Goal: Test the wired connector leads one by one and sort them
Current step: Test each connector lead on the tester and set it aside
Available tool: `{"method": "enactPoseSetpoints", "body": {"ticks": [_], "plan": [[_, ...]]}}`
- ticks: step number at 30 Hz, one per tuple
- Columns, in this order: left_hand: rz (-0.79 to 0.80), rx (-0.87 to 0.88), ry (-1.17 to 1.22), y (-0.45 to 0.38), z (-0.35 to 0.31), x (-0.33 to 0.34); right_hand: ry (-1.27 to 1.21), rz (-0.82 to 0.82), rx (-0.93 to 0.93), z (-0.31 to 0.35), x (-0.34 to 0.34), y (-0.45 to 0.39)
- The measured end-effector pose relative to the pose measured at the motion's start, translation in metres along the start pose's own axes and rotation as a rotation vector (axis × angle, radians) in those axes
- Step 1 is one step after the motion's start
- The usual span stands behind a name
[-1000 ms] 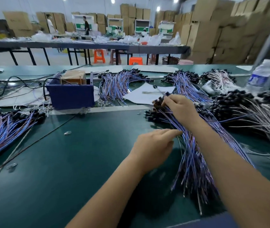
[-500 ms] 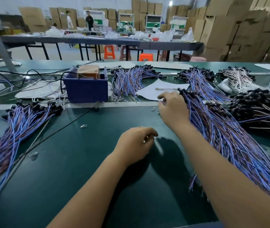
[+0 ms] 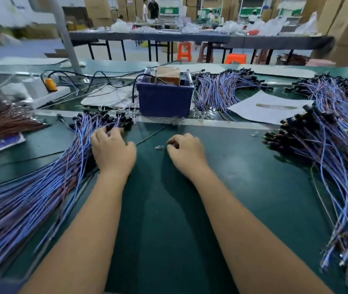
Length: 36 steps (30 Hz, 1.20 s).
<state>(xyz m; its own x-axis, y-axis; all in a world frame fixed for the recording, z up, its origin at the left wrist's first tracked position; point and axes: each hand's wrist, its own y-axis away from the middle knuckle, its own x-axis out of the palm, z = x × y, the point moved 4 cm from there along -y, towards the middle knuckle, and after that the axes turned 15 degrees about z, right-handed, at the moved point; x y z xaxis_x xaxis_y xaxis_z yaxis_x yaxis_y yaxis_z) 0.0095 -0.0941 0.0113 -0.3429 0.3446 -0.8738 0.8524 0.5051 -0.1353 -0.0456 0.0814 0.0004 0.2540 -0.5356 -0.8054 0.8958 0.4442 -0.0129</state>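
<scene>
A green worktable fills my view from the head camera, with cable stock heaped on both flanks. I count 5 heaps of blue-and-purple connector leads: the left pile fanning toward the near edge, the right pile, 2 more behind the table's pale strip, and a fifth cut off at the far right. 1 bundle of brown leads lies at far left. 1 blue box stands at centre back, which I take to be the tester, and 1 sheet of white paper lies to its right.

The left hand rests on top of the left pile, fingers curled down among the black connector ends; I cannot tell whether it grips a lead. The right hand sits on bare table, fingers curled, seemingly holding nothing, with 1 small clear scrap just beside its fingertips.

The leads run lengthwise from the far connector ends toward the person. The left hand is nearer, already touching them; the right pile lies well apart from the right hand.
</scene>
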Motion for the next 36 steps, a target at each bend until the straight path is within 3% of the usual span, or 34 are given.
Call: {"method": "enactPoseSetpoints", "body": {"ticks": [4, 16, 19, 26, 29, 33, 36], "plan": [[0.146, -0.139, -0.124, -0.009, -0.001, 0.009, -0.187, -0.013, -0.037, -0.006, -0.005, 0.004], [-0.045, -0.186, 0.026, -0.020, 0.004, 0.003, -0.156, -0.031, -0.067, -0.006, -0.001, -0.001], [-0.108, -0.148, 0.179, -0.019, 0.004, 0.001, -0.160, -0.028, -0.074, -0.005, -0.001, -0.001], [-0.237, 0.092, 0.564, -0.013, -0.014, -0.003, -0.260, -0.027, -0.075, -0.005, -0.004, 0.003], [-0.217, 0.283, 0.720, -0.004, -0.032, -0.005, -0.400, -0.037, -0.067, -0.006, -0.005, 0.004], [-0.057, 0.634, 0.799, 0.021, -0.076, -0.004, -0.879, 0.038, -0.156, -0.004, -0.011, 0.004], [0.241, 0.711, 1.008, 0.040, -0.102, 0.008, -1.235, 0.103, -0.198, -0.005, -0.018, 0.007]]}}
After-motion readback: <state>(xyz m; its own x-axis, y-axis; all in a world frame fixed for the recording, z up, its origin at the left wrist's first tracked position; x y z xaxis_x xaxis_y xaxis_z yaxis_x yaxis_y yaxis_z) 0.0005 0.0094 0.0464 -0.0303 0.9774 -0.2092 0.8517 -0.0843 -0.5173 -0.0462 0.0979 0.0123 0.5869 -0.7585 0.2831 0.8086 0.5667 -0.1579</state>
